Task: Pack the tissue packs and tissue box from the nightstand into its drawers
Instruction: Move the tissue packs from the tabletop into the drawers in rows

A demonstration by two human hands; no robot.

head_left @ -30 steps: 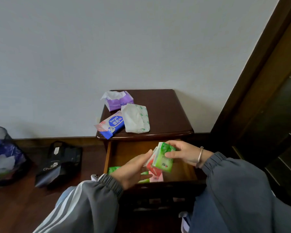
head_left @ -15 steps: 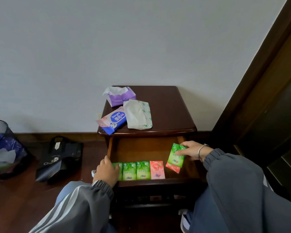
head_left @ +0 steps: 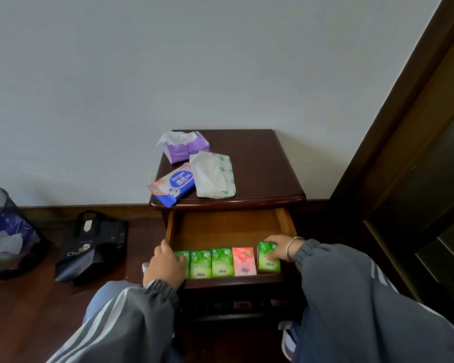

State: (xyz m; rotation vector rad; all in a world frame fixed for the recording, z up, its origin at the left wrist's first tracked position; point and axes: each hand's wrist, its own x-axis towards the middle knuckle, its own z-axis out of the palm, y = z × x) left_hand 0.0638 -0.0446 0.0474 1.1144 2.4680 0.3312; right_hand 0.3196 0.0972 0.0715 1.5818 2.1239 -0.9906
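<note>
Right hand: fingers curled over a green pack, holding it down at the right end of the drawer. Half a second ago this pack hung tilted above the floor; now it sits square beside the pink pack, closing the row. Left hand: lies over the row's left end, fingers bent; grip or mere rest, cannot tell. Judgement: small packs are stowed. Still on the nightstand: purple box, blue pack, white pack. Those come next.
</note>
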